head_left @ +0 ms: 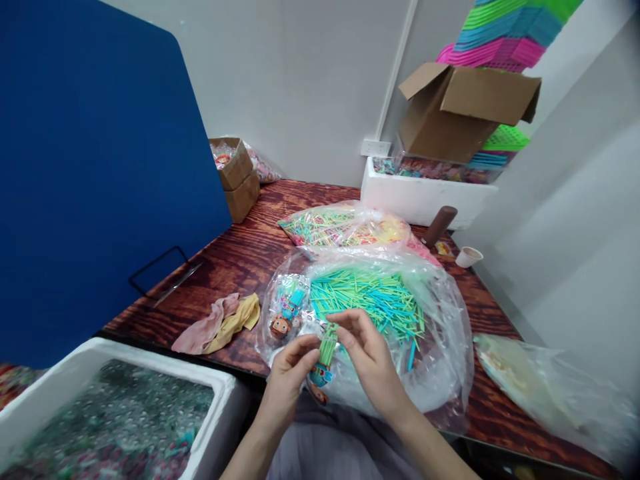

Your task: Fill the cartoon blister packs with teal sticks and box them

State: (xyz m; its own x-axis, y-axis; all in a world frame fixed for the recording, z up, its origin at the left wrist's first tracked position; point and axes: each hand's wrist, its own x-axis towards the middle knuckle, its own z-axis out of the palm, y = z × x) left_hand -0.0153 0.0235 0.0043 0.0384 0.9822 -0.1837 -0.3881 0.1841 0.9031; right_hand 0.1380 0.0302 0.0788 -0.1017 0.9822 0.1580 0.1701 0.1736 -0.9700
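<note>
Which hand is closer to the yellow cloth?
Left. The left hand is to the right of the yellow cloth; the right hand is farther right, past the left hand.

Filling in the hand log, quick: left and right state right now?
Left hand: closed, holding the small printed packet of green sticks at its side.
Right hand: closed, fingertips pinching the same packet near its top.

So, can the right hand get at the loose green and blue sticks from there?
Probably yes: the right hand is close beside the green and blue sticks, and the clear bag looks open above them. That hand's grip is on a small packet, though.
</note>
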